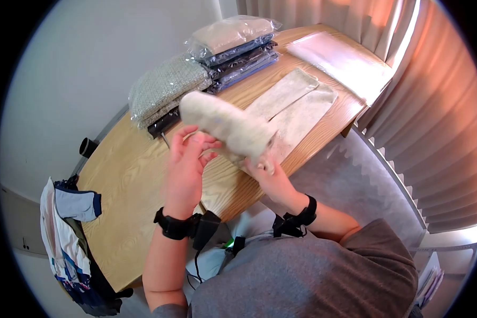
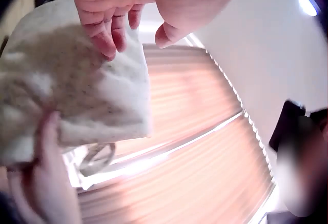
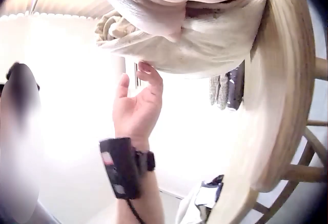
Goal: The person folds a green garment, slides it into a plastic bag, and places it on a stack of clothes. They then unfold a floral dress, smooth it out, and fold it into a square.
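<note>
A cream, speckled folded garment [image 1: 225,124] is held up above the table, slightly blurred in the head view. My right hand [image 1: 270,175] grips its near right end, thumb on the outside. My left hand [image 1: 188,164] is beside the bundle's left side, fingers loosely bent and thumb apart. In the left wrist view, the left fingers [image 2: 115,37] overlap the top of the folded garment [image 2: 87,85] without curling round it. Beyond the bundle, cream trousers [image 1: 302,114] lie on the table with both legs stretched toward the back; the bundle hides their nearer part.
On the wooden table [image 1: 127,185], bagged folded clothes [image 1: 236,37] form a stack at the back, next to a bubble-wrapped pile [image 1: 169,87]. Clear plastic bags [image 1: 339,61] lie at the far right. Loose clothes [image 1: 66,238] hang over the left edge. Curtains [image 1: 429,132] hang on the right.
</note>
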### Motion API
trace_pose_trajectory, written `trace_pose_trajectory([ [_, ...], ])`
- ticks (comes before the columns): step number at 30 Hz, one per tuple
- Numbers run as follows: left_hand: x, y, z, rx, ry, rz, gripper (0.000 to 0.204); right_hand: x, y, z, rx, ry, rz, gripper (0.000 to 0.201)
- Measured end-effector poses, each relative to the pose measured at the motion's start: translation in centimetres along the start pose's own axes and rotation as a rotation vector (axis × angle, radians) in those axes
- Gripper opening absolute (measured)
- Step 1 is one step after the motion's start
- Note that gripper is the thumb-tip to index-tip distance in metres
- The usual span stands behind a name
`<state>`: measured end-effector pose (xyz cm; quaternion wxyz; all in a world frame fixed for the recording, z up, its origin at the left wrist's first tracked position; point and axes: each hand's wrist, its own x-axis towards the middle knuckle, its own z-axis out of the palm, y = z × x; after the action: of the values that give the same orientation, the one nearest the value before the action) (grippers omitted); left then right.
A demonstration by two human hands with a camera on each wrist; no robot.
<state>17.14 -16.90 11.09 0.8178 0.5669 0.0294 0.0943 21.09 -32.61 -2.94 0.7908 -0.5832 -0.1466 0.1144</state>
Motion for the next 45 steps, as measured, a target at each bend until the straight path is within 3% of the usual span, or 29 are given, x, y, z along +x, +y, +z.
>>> trace_pose_trajectory([
  [1, 0.8, -0.6, 0.6, 0.002, -0.01, 0.0, 0.026, 0.0, -4.5, 1.2, 0.124, 0.093, 0.1, 0.037],
  [2, 1.8, -1.7, 0.9, 0.26, -0.082, 0.125, 0.027, 0.6, -4.7, 0.6, 0.126, 0.101, 0.094, 0.037],
  [3, 2.8, -2.8, 1.1, 0.516, -0.154, 0.252, 0.028, 1.0, -4.7, -0.1, 0.331, 0.117, 0.165, 0.039],
  [4, 3.8, -3.7, 1.4, 0.516, -0.163, 0.251, 0.028, 1.4, -4.7, -1.1, 0.537, 0.13, 0.235, 0.041],
  [5, 4.9, -4.6, 1.6, 0.775, -0.291, 0.385, 0.037, 2.0, -4.0, -2.4, 0.647, 0.049, 0.348, 0.046],
  [6, 5.8, -5.6, 1.8, 1.032, -0.418, 0.52, 0.046, 2.2, -3.9, -3.1, 0.648, 0.054, 0.343, 0.046],
  [7, 6.4, -6.8, 1.9, 1.03, -0.425, 0.521, 0.046, 2.4, -3.9, -3.7, 0.751, 0.062, 0.416, 0.047],
  [9, 7.1, -9.0, 2.3, 1.476, -0.533, 0.31, 0.057, 2.4, -4.5, -4.0, 0.835, 0.057, 0.511, 0.046],
  [12, 6.8, -11.0, 2.4, 1.613, -0.531, 0.297, 0.06, 2.3, -4.2, -4.0, 0.829, 0.062, 0.483, 0.045],
  [17, 6.9, -11.5, 1.8, 1.607, -0.535, 0.32, 0.059, 2.1, -3.5, -4.1, 0.723, -0.012, 0.47, 0.043],
  [26, 6.8, -11.5, 1.6, 1.561, -0.507, 0.335, 0.057, 2.1, -3.5, -3.0, 0.766, 0.084, 0.439, 0.041],
  [29, 6.8, -9.9, 0.6, 1.42, -0.56, 0.228, 0.055, 1.9, -3.6, -2.0, 0.686, 0.114, 0.369, 0.044],
  [31, 6.1, -8.2, -0.7, 0.775, -0.38, 0.141, 0.054, 1.8, -3.5, -1.0, 0.47, 0.212, 0.256, 0.044],
  [32, 5.5, -6.9, -1.7, 0.778, -0.371, 0.135, 0.054, 1.6, -3.5, -0.3, 0.473, 0.205, 0.265, 0.044],
  [34, 3.6, -3.7, -3.5, 0.789, -0.251, 0.224, 0.055, 1.1, -3.6, 1.3, 0.198, 0.233, 0.033, 0.047],
  [35, 2.4, -2.4, -4.4, 0.798, -0.235, 0.211, 0.055, 0.9, -3.4, 1.9, 0.206, 0.221, 0.049, 0.047],
  [37, -0.6, -0.7, -6.3, 0.587, -0.099, 0.116, 0.056, 0.4, -2.7, 3.0, -0.162, 0.163, -0.03, 0.055],
  [38, -2.0, -0.3, -7.5, 0.597, -0.075, 0.102, 0.056, -0.1, -2.2, 3.4, -0.151, 0.143, -0.01, 0.055],
  [40, -4.9, 0.5, -9.8, 0.51, 0.011, -0.011, 0.058, -1.0, -1.5, 4.4, -0.908, -0.019, -0.133, 0.059],
  [41, -6.2, 0.6, -10.7, 0.499, 0.038, -0.051, 0.06, -1.5, -1.3, 5.2, -0.896, -0.043, -0.126, 0.059],
  [43, -8.3, 0.2, -12.6, 0.414, 0.096, -0.136, 0.061, -2.4, -2.7, 6.9, -1.311, -0.074, -0.449, 0.067],
  [45, -9.8, -1.8, -15.2, 0.322, 0.157, -0.278, 0.063, -3.0, -2.1, 7.4, -1.364, -0.181, -0.436, 0.069],
])
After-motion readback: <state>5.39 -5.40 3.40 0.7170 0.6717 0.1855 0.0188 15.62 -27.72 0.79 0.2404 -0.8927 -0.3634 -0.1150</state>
